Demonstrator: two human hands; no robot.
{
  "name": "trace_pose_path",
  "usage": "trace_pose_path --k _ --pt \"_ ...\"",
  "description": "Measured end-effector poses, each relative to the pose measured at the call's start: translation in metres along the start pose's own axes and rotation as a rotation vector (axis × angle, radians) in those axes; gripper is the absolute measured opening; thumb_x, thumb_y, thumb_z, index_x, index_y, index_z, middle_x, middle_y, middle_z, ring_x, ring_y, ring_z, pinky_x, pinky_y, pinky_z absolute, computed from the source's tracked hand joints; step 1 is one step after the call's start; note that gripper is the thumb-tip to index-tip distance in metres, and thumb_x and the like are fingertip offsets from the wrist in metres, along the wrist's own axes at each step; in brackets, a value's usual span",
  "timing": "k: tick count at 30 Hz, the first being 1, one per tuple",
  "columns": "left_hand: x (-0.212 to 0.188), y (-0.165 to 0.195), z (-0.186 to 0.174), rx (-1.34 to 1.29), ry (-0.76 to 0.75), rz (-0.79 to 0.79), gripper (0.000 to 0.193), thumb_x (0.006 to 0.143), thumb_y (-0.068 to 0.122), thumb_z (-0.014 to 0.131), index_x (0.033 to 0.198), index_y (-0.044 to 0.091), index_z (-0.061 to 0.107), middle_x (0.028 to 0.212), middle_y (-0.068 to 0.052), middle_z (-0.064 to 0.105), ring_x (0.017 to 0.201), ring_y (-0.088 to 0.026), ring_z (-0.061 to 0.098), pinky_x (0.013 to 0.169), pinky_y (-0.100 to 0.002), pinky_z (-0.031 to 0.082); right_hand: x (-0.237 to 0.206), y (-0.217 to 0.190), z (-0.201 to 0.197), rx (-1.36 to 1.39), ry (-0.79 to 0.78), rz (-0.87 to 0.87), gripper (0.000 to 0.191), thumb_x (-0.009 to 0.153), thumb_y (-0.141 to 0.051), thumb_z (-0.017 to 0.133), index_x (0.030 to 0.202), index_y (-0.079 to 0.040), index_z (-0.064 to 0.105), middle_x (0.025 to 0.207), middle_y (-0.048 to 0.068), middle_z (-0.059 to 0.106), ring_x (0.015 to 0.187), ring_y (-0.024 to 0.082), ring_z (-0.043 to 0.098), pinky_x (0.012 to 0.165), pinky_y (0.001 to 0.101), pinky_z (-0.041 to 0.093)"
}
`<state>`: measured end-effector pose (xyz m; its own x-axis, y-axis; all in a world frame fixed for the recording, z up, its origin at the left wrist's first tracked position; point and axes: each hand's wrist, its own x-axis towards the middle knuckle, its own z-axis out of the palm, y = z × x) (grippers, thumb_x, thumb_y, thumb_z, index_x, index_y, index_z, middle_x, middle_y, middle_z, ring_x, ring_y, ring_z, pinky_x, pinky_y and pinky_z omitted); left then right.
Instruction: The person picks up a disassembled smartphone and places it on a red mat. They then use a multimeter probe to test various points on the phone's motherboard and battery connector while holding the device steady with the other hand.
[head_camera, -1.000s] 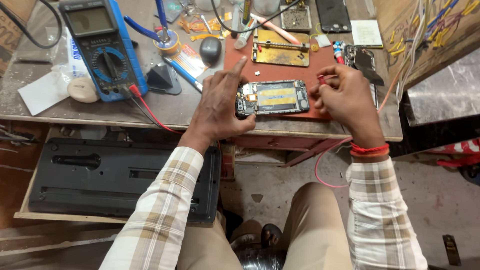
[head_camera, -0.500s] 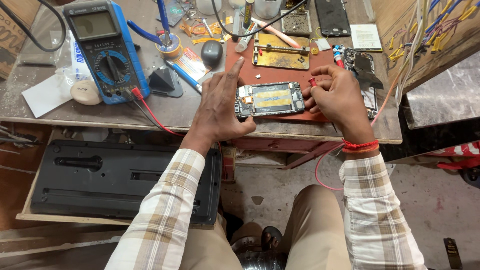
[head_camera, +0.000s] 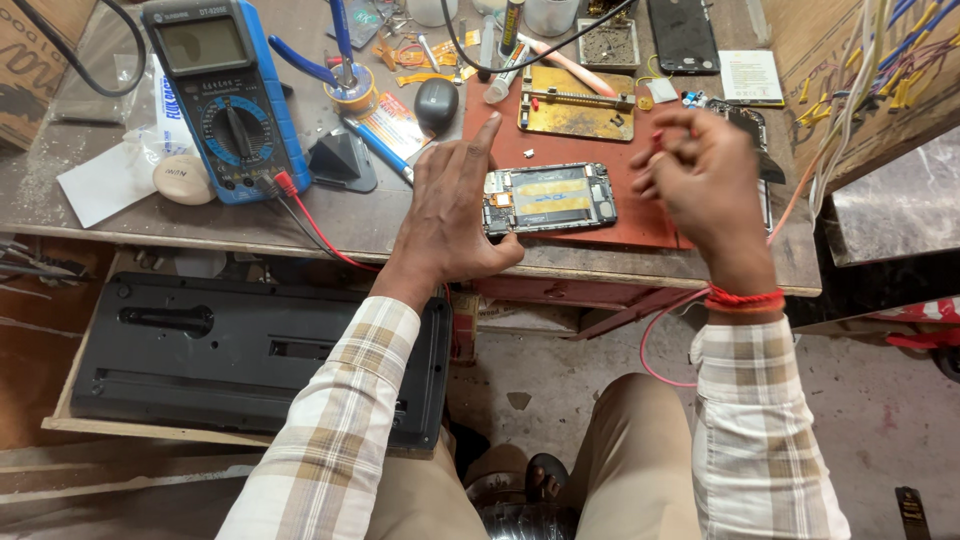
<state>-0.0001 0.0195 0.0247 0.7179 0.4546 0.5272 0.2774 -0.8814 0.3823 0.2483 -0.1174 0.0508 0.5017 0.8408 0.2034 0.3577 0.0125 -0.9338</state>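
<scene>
Opened phone (head_camera: 549, 198) pinched at its left end by left hand (head_camera: 450, 215); right hand (head_camera: 700, 180) loosely curled, empty, beside it

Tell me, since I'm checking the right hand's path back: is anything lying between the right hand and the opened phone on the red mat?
Nothing visible does. The right hand is raised just right of the opened phone, with only bare red mat between them. The left hand holds the phone's opposite, left end.
</scene>
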Motion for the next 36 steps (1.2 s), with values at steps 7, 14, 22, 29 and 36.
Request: trace_pose_path --k 7,14,22,29,36 --pt "0.001 0.001 0.000 0.004 -0.026 -0.002 0.120 0.061 0.035 0.084 0.160 0.004 0.024 0.116 -0.011 0.056 0.121 -0.032 0.051 0.120 -0.057 0.027 -0.007 0.005 0.007 0.703 0.124 -0.352 0.018 0.114 -0.002 0.056 0.132 0.000 0.057 0.099 0.011 0.066 0.070 0.013 0.056 0.062 0.0263 0.050" --pt "0.002 0.004 -0.001 0.044 -0.028 -0.010 0.123 0.059 0.044 0.089 0.158 0.005 0.026 0.116 -0.010 0.057 0.125 -0.032 0.051 0.118 -0.062 0.022 0.012 0.020 0.019 0.889 0.125 -0.276 0.030 0.116 -0.029 0.057 0.124 -0.001 0.060 0.083 0.005 0.056 0.060 0.009 0.040 0.049 0.0247 0.031" --pt "0.002 0.002 0.001 0.017 -0.030 0.005 0.119 0.062 0.041 0.089 0.158 0.003 0.028 0.116 -0.010 0.058 0.125 -0.032 0.051 0.119 -0.060 0.024 0.011 0.025 0.027 1.010 -0.027 -0.311 0.033 0.112 -0.042 0.053 0.111 -0.010 0.057 0.070 0.007 0.050 0.054 0.009 0.036 0.047 0.0254 0.029" --pt "0.003 0.002 0.002 0.014 -0.028 0.002 0.118 0.063 0.040 0.089 0.158 0.004 0.029 0.114 -0.009 0.059 0.122 -0.030 0.052 0.119 -0.060 0.025 -0.004 0.021 0.022 0.906 0.017 -0.338 0.034 0.117 -0.035 0.057 0.104 -0.004 0.055 0.076 0.006 0.046 0.063 0.013 0.040 0.052 0.0281 0.031" --pt "0.002 0.003 0.000 0.023 -0.013 0.014 0.115 0.063 0.040 0.088 0.156 0.004 0.030 0.115 -0.010 0.059 0.121 -0.031 0.053 0.118 -0.059 0.026 -0.015 0.026 0.025 0.893 0.006 -0.330 0.037 0.115 -0.036 0.061 0.104 -0.002 0.058 0.073 0.005 0.046 0.062 0.011 0.040 0.053 0.0256 0.031"
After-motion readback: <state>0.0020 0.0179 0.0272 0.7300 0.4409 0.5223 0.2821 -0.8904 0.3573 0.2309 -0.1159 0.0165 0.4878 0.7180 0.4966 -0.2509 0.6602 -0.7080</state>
